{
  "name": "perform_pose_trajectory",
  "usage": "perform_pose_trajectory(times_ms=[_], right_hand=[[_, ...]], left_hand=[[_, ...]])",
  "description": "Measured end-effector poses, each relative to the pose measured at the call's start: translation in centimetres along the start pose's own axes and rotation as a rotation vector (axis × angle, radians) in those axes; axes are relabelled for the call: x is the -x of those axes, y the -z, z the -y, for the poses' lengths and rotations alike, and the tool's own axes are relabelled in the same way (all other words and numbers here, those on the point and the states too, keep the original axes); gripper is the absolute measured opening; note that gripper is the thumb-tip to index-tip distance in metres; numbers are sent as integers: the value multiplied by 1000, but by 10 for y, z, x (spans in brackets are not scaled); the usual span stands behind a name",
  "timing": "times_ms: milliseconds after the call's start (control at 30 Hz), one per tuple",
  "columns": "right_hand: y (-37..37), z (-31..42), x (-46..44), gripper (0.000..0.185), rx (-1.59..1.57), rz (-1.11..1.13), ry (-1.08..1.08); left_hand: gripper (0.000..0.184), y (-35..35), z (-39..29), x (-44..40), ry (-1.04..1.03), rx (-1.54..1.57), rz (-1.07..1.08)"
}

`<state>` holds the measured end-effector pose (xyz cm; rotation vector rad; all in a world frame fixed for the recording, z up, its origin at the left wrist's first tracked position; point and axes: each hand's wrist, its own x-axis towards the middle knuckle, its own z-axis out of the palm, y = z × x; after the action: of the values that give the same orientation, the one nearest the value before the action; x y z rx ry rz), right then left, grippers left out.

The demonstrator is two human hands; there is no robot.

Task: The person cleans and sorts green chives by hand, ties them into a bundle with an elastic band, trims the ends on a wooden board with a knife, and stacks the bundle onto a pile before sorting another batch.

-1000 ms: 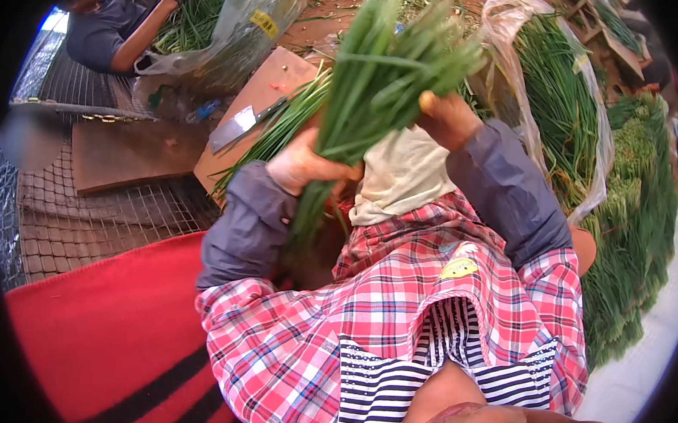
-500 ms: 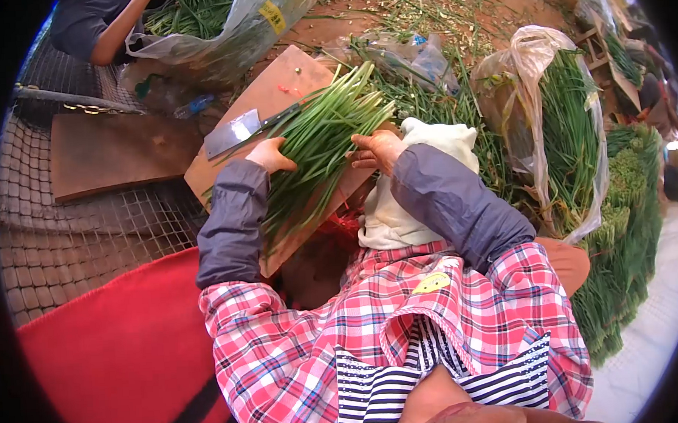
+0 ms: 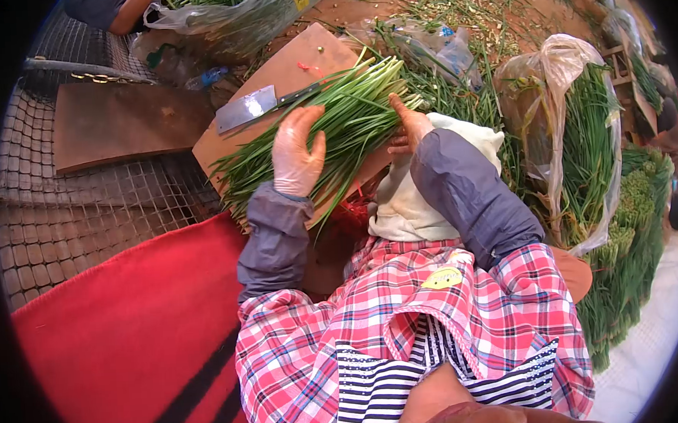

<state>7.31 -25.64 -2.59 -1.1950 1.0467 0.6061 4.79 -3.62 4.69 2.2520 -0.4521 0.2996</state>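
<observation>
A loose bundle of long garlic chives (image 3: 328,129) lies slantwise across a wooden board (image 3: 313,50), its pale stem ends at the upper right. Over the middle of the leaves is my left hand (image 3: 297,153), fingers curved and thumb held apart, gripping nothing. My right hand (image 3: 412,126) is beside the stem ends with its fingers apart; whether it touches them I cannot tell. Behind the bundle a cleaver (image 3: 247,108) rests flat on the board, its dark handle partly under the chives. A red string (image 3: 357,203) shows below the board's near edge.
A bare brown board (image 3: 123,126) lies on netting at the left. Clear bags of greens stand at the right (image 3: 553,89) and top (image 3: 232,23), the latter near another person's arm (image 3: 130,13). Stacked chives (image 3: 636,251) line the far right. A red cloth (image 3: 125,342) covers the lower left.
The chives have swung round, with their leaf tips now further left across the board. My left hand has come up over the leaves and opened. The view has shifted slightly.
</observation>
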Motion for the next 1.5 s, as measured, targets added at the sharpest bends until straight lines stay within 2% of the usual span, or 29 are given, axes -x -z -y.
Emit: perform_pose_trajectory(times_ms=[100,133,267,300,400,567,667,767,800,867,900,933,1033,1067,1167,1233,1300,1400,1467,1500], right_hand=[[8,-3,-19,61,119,44,61],[8,-2,-16,45,122,42,69],[14,-1,-1,28,63,63,35],[15,-2,-4,27,38,102,37],[19,-4,1,25,2,184,84],[8,7,50,25,-138,350,179],[-5,25,66,26,-242,462,203],[-21,30,34,24,-301,364,198],[-22,30,18,27,-279,289,228],[-13,29,6,31,-209,316,247],[-5,31,9,32,-167,324,259],[4,38,17,47,29,361,259],[29,51,35,60,396,205,315],[42,58,49,54,414,293,324],[87,54,77,57,233,352,510],[123,41,94,55,179,318,664],[159,26,103,49,175,144,710],[220,-11,90,45,5,-57,698],[267,-42,59,40,71,-299,824],[296,-58,46,35,98,-383,924]], left_hand=[[37,-16,-20,25,35,40,-56],[37,-22,-26,37,50,63,-53],[38,-41,-54,77,108,141,-3],[42,-42,-57,83,125,150,36],[49,-38,-63,82,102,95,-18],[61,12,-89,34,-68,-118,-116],[69,24,-101,3,-85,-313,-13],[75,3,-86,-22,-92,-441,153],[80,-15,-66,-29,-82,-532,230],[83,-52,-15,-31,-35,-643,375],[83,-61,0,-28,-28,-620,373],[83,-67,19,-23,-17,-594,382],[81,-67,24,-26,16,-596,398],[80,-67,20,-28,24,-608,399],[81,-57,-5,-37,-59,-656,338],[84,-49,-5,-33,-153,-411,184],[84,-33,-10,-29,-121,-473,203],[70,-26,6,-20,-207,-592,211],[61,-17,39,-29,-217,-564,204],[59,-13,49,-34,-261,-657,155]])
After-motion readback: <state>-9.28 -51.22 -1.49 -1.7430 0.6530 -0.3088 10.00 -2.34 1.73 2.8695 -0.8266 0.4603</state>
